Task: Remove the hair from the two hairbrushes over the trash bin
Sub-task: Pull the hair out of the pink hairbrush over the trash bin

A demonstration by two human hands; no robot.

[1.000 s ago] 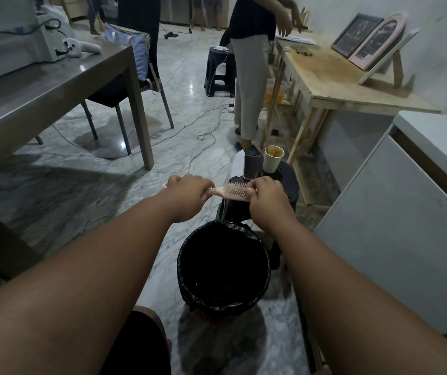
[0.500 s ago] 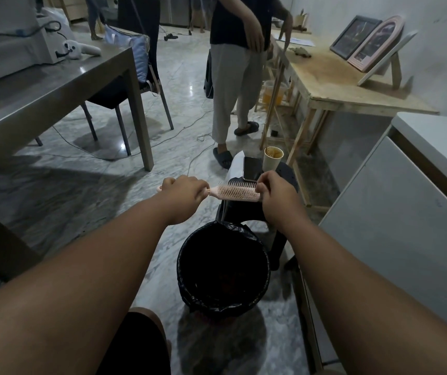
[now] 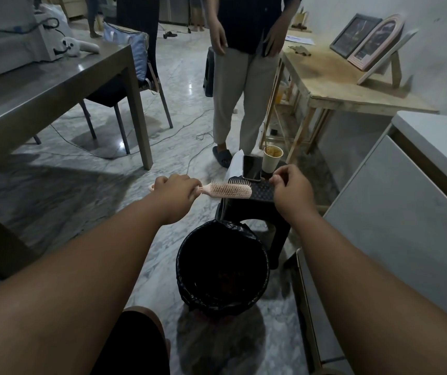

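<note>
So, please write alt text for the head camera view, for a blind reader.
The left hand holds a pink hairbrush by its handle above a black-lined trash bin. The right hand is off the brush, fingers pinched; beyond, a stool carries a phone and cup.

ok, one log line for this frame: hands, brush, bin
left hand: grips pink brush by handle | right hand: off brush, fingers pinched, contents unclear | bin: open, below hands

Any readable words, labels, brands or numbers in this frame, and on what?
None can be read.
Paper on the wooden table: marks too small and blurred.
Picture frames: dark, no legible text.
Phone, paper cup, pink hairbrush: no print visible.
</note>
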